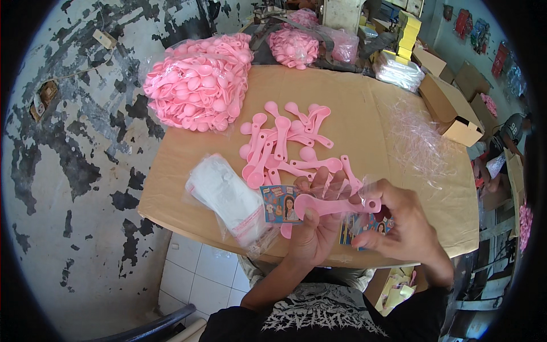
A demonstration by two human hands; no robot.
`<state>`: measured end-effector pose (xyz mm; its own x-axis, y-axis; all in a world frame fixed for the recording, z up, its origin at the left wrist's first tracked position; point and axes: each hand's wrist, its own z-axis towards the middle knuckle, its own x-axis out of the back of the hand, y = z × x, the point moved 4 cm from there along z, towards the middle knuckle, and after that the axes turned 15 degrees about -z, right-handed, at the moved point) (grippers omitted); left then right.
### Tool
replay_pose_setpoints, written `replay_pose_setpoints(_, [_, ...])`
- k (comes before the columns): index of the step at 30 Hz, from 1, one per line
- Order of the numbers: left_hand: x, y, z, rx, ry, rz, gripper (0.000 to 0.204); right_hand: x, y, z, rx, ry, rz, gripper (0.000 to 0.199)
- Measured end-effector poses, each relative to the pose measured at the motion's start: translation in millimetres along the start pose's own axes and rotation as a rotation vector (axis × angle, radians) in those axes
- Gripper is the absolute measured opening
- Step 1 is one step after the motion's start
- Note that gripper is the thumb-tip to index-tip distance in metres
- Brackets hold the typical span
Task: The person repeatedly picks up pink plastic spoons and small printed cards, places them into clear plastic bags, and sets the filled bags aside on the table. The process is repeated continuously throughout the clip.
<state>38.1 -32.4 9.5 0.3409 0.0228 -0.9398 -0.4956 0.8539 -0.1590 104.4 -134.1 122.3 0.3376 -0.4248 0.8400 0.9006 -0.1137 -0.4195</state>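
Note:
In my left hand [313, 236] lies a pink measuring spoon [333, 206], bowl to the left, with the thumb pressed on it. A printed picture card [275, 205] sticks out behind the spoon's bowl. Clear plastic film shows around the spoon's handle; whether the card is inside it I cannot tell. My right hand [407, 219] pinches at the handle's end, where the film is. Beneath the right hand is a pile of similar cards [347, 235]. To the left of my hands rests a stack of clear plastic bags [222, 191]. Loose pink spoons [282, 137] are scattered beyond my hands.
A large clear bag full of pink spoons [199, 85] stands at the table's far left. Smaller filled bags [293, 48] sit at the back. Crumpled clear film [419, 134] and an open cardboard box [453, 108] are at the right. Another person [501, 154] is at the far right.

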Motion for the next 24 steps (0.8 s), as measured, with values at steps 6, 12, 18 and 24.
replay_pose_setpoints(6, [6, -8, -11, 0.08, -0.011, 0.069, 0.071, 0, -1, 3, 0.041, -0.004, 0.073, 0.027])
replay_pose_setpoints(12, [3, 12, -1, -0.079, -0.022, 0.576, 0.116, 62, 6, 9, -0.028, 0.277, -0.184, 0.012])
replay_pose_setpoints(18, [-18, 2, 2, -0.025, -0.235, 1.699, 0.075, 29, 1, 32, 0.037, 0.087, -0.178, 0.016])
replay_pose_setpoints(24, [-13, 9, -9, 0.507, -0.032, 0.948, 0.036, 21, 34, 40, -0.033, 0.276, 0.103, 0.018])
